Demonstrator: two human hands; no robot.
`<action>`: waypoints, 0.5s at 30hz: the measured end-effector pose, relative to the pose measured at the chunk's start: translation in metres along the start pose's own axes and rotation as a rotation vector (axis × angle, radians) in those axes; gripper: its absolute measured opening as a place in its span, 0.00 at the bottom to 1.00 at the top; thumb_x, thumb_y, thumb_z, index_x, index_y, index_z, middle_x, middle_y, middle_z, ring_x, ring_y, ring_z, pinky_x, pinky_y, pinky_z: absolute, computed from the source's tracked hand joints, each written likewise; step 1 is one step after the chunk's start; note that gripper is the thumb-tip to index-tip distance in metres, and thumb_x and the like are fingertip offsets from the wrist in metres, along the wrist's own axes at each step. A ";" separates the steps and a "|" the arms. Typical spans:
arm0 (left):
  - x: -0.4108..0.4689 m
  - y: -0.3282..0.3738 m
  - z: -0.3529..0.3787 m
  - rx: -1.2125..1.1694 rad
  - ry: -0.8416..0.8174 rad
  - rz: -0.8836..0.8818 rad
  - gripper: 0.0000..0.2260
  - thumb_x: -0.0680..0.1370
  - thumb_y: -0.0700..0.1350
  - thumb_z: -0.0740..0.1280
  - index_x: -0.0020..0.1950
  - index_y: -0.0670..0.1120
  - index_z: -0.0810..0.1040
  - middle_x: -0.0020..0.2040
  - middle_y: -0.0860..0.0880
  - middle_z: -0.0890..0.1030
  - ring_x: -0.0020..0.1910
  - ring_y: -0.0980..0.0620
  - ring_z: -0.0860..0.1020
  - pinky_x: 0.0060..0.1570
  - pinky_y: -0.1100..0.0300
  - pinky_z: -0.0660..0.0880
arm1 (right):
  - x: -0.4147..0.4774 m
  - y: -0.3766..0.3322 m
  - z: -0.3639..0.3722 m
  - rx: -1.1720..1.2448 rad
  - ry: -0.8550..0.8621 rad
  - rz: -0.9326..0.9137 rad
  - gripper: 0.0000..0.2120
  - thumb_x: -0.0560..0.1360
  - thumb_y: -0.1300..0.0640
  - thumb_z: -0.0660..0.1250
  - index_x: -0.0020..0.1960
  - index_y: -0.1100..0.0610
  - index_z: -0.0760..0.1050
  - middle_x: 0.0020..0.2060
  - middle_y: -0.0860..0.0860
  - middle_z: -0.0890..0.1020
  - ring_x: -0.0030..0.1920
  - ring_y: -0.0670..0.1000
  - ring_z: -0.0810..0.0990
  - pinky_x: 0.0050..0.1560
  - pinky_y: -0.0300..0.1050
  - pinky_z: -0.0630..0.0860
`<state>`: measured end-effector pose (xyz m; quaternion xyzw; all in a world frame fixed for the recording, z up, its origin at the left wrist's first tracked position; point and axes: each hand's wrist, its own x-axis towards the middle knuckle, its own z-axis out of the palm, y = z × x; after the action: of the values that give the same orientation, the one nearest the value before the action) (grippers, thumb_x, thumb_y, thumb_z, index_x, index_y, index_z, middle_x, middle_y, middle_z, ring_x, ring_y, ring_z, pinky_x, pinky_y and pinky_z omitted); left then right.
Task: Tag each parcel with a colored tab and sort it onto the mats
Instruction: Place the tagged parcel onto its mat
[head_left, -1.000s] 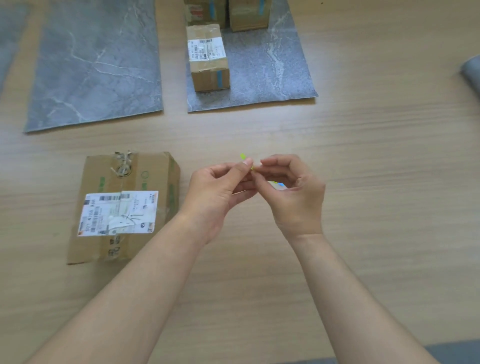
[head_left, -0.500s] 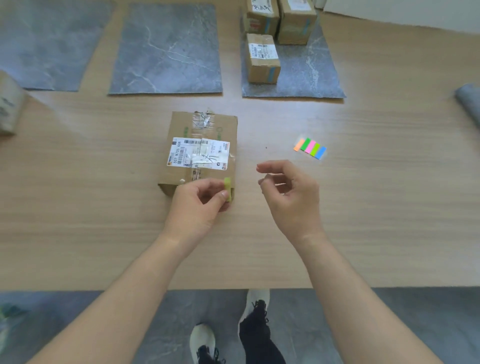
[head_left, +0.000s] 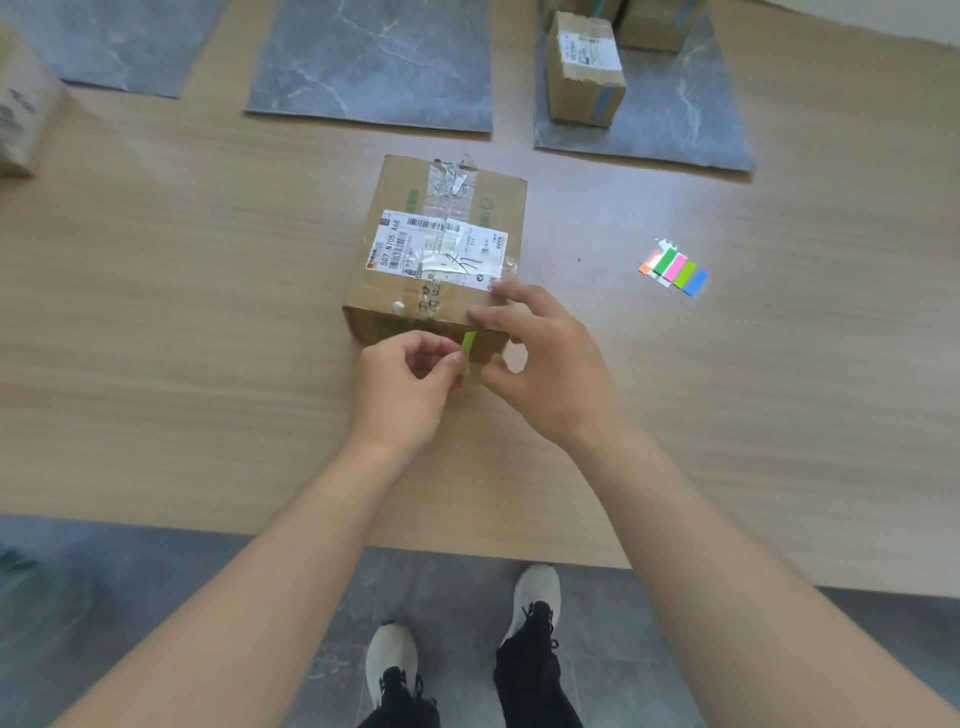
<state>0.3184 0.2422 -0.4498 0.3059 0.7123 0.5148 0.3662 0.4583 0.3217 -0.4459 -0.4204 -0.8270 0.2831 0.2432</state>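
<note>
- Pinching a green tab (head_left: 468, 343), the left hand (head_left: 402, 387) presses it to the near face of the parcel (head_left: 441, 260).
- Right hand (head_left: 545, 364) steadies the parcel's corner, fingers (head_left: 511, 293) spread and gripping nothing.
- Likely risk: the tab curls or sticks to the fingers if released before being pressed flat.

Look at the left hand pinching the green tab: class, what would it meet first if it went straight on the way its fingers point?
Probably the near side of the parcel, where the tab already lies.
</note>
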 end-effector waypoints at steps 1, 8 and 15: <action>0.001 -0.003 0.002 0.006 0.008 0.002 0.03 0.76 0.37 0.73 0.43 0.44 0.84 0.36 0.45 0.85 0.38 0.46 0.85 0.47 0.46 0.83 | -0.002 0.003 0.002 0.010 0.017 -0.012 0.22 0.68 0.56 0.74 0.62 0.47 0.83 0.70 0.44 0.76 0.56 0.48 0.81 0.49 0.54 0.82; 0.010 -0.007 0.008 -0.028 0.030 -0.025 0.03 0.75 0.38 0.74 0.42 0.43 0.84 0.36 0.45 0.85 0.38 0.47 0.86 0.48 0.46 0.83 | 0.007 0.013 0.015 0.062 0.179 -0.069 0.07 0.72 0.51 0.78 0.50 0.49 0.86 0.61 0.45 0.79 0.46 0.49 0.79 0.40 0.54 0.80; 0.015 -0.007 0.001 0.191 0.045 0.045 0.03 0.72 0.43 0.77 0.39 0.49 0.86 0.33 0.53 0.84 0.34 0.58 0.82 0.41 0.60 0.79 | 0.013 0.016 0.027 0.013 0.306 -0.114 0.08 0.68 0.57 0.80 0.42 0.56 0.83 0.57 0.53 0.80 0.55 0.59 0.79 0.46 0.54 0.79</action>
<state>0.3104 0.2534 -0.4596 0.3437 0.7590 0.4595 0.3076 0.4427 0.3334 -0.4743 -0.4094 -0.8010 0.2070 0.3846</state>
